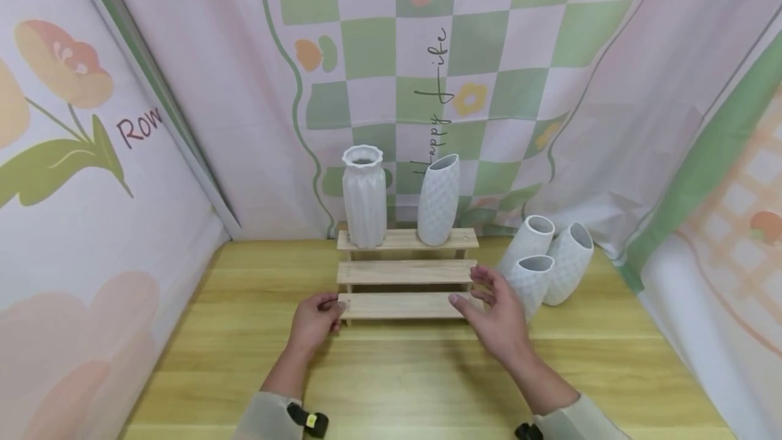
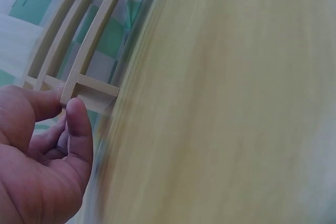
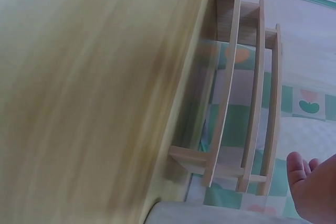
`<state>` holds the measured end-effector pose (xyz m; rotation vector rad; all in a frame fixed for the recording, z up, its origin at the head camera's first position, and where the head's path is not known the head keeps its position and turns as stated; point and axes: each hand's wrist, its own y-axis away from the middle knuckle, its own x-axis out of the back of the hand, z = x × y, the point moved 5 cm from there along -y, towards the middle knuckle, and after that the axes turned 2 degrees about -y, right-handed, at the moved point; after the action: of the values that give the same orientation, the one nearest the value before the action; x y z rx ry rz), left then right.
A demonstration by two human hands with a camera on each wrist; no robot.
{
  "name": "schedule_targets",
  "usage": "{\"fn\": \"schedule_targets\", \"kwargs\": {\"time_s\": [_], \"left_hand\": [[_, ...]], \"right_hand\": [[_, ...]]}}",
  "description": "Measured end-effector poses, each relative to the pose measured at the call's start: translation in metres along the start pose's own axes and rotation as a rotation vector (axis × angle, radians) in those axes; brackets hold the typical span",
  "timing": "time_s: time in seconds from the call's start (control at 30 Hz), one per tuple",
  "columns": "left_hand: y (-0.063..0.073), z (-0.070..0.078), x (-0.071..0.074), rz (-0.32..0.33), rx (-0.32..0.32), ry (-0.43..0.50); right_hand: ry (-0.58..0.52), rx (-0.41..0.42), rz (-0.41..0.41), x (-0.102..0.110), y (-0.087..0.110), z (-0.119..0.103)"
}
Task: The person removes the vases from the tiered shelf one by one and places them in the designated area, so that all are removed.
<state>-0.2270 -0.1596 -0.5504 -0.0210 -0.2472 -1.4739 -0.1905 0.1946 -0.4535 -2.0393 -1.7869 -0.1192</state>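
Note:
A three-step wooden shelf rack (image 1: 403, 305) stands on the table with two white vases on its top step. One is a fluted vase with a scalloped rim (image 1: 364, 199); the other is a textured vase with a slanted mouth (image 1: 438, 202). My left hand (image 1: 314, 324) pinches the left end of the lowest step between thumb and fingers, as the left wrist view shows at the step's tip (image 2: 71, 90). Over the rack's right end is my right hand (image 1: 501, 318), fingers spread and holding nothing. In the right wrist view its thumb (image 3: 296, 167) is apart from the steps.
Three more white vases stand together right of the rack: a round-mouthed one (image 1: 530, 243), a slant-mouthed one (image 1: 572, 263) and a nearer one (image 1: 531, 284) close beside my right hand. A patterned curtain (image 1: 391, 53) hangs behind the wooden table (image 1: 391, 379).

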Motion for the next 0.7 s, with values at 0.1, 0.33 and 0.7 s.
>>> {"fn": "schedule_targets", "kwargs": {"time_s": [0.1,0.33,0.7], "left_hand": [[0.0,0.0,0.0,-0.001,-0.004,-0.008],[0.0,-0.001,-0.001,0.003,0.01,-0.022],[0.001,0.001,-0.001,0.008,0.004,-0.013]], "right_hand": [[0.002,0.002,-0.015,-0.003,-0.004,-0.002],[0.026,-0.008,-0.03,-0.01,-0.018,-0.005],[0.013,-0.07,-0.024,-0.024,-0.048,-0.005]]}}
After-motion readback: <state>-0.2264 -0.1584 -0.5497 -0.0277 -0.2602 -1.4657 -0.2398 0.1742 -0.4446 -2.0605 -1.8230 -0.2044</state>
